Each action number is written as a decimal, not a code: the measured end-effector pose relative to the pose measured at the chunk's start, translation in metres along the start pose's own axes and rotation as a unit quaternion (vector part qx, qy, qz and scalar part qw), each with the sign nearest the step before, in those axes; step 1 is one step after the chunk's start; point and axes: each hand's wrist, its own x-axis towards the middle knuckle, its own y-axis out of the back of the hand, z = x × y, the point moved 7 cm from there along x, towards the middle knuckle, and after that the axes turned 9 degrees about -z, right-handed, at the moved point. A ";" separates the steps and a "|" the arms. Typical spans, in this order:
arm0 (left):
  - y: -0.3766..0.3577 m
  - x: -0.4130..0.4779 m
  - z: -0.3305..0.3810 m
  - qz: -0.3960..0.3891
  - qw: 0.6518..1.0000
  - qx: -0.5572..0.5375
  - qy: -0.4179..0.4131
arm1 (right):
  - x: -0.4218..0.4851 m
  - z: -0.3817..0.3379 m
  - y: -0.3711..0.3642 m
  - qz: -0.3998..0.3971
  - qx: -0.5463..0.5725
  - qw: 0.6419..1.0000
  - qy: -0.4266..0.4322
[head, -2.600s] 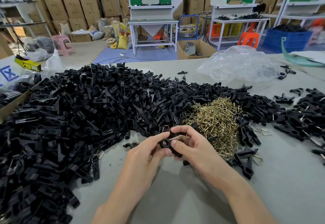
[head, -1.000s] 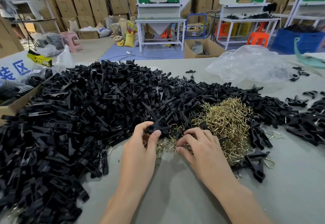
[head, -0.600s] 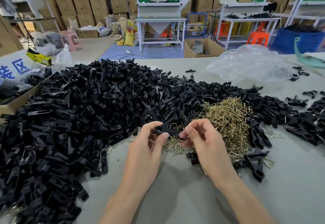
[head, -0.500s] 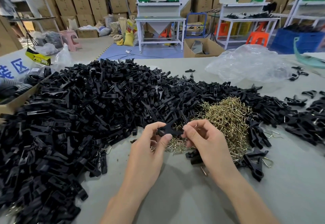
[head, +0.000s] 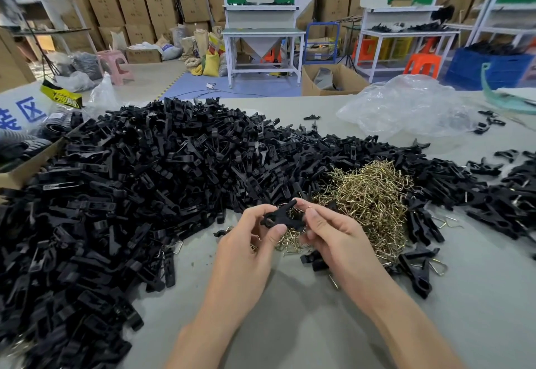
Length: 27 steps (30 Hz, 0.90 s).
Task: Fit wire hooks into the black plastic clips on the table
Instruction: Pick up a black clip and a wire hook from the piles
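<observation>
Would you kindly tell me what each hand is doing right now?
Left hand: holding a black clip.
Right hand: pinching what looks like a wire hook.

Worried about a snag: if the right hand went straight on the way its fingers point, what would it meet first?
Probably the black clip that the left hand pinches, right ahead of the right hand; depth is hard to judge, and they may already touch.

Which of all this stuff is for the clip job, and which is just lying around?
For the job: held clip, clip pile, wire hooks, left hand, right hand.
Just lying about: plastic bag, pink stool, cardboard box.
</observation>
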 end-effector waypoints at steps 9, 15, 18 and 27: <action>-0.003 0.000 0.003 -0.006 1.000 0.010 0.003 | 0.003 0.002 -0.003 -0.005 0.157 0.987 -0.021; -0.005 0.000 0.004 -0.008 1.000 0.006 0.002 | 0.003 0.004 -0.004 -0.007 0.198 0.979 -0.038; -0.002 0.000 0.004 0.002 1.000 0.003 0.003 | 0.002 0.004 0.000 0.003 0.220 0.974 -0.044; -0.005 0.000 0.008 0.000 1.000 0.024 -0.003 | -0.001 0.011 -0.001 0.041 0.207 0.975 -0.063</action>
